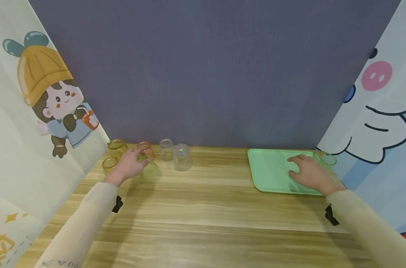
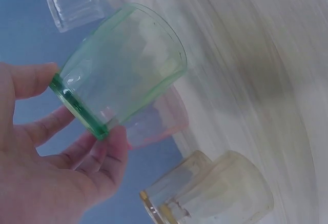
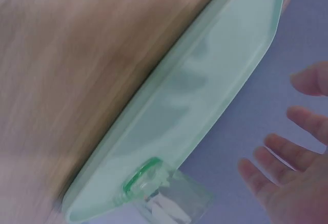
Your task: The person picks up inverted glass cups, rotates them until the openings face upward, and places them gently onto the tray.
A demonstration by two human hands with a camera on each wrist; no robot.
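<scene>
- Sleeved forearms reach over the wooden table (image 1: 203,208) in the head view; the left hand (image 1: 129,166) grips a green glass (image 1: 148,169) among yellow, pink and clear glasses at the back left, while the right hand (image 1: 310,174) hovers with relaxed fingers over a green tray (image 1: 270,171) beside another green glass (image 1: 325,159).
- Left wrist view: fingers (image 2: 110,155) and thumb pinch the green glass (image 2: 123,67) by its thick base, tilted, above a pink glass (image 2: 159,121) and yellow glasses (image 2: 215,193).
- Right wrist view: the right hand (image 3: 292,167) is spread, holding nothing, just off the tray (image 3: 200,96) with its green glass (image 3: 154,188).

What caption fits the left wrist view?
Left hand holds a green glass above more glasses on the wooden table.
</scene>
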